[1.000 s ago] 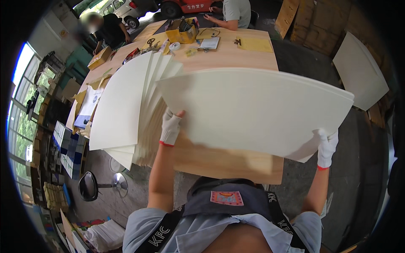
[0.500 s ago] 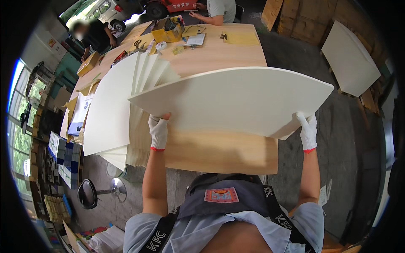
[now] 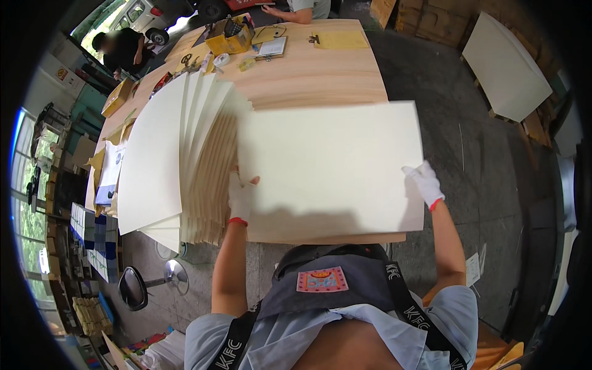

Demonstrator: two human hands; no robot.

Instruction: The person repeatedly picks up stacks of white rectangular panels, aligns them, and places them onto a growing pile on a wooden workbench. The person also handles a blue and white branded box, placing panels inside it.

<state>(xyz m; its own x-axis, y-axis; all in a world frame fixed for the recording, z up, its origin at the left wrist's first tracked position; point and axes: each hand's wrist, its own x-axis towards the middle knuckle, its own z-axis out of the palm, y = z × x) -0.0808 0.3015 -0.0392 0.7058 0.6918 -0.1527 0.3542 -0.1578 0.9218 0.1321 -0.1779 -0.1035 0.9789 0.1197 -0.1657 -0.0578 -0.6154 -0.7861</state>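
Observation:
A large white rectangular board [image 3: 333,160] lies low over the near part of the wooden table, nearly level. My left hand [image 3: 242,197], in a white glove with a red cuff, holds its left edge, thumb over the top. On the opposite edge is my right hand [image 3: 424,184], gloved alike, with thumb on the face and some fingers at or beyond the rim. Left of the board, close to my left hand, stands a fanned stack of white boards [image 3: 151,157], its layered edges facing the held one.
Across the wooden table [image 3: 320,74] sit a yellow box of tools [image 3: 229,40], a clipboard [image 3: 270,48], a yellow sheet [image 3: 339,40] and scissors [image 3: 186,60]. A black stool [image 3: 132,288] stands below left. Two people are at the far side. White panels [image 3: 509,68] lean at right.
The board was tilted up in my hands and has come down flat over the table. My right hand has moved left; my left hand has shifted slightly right and down.

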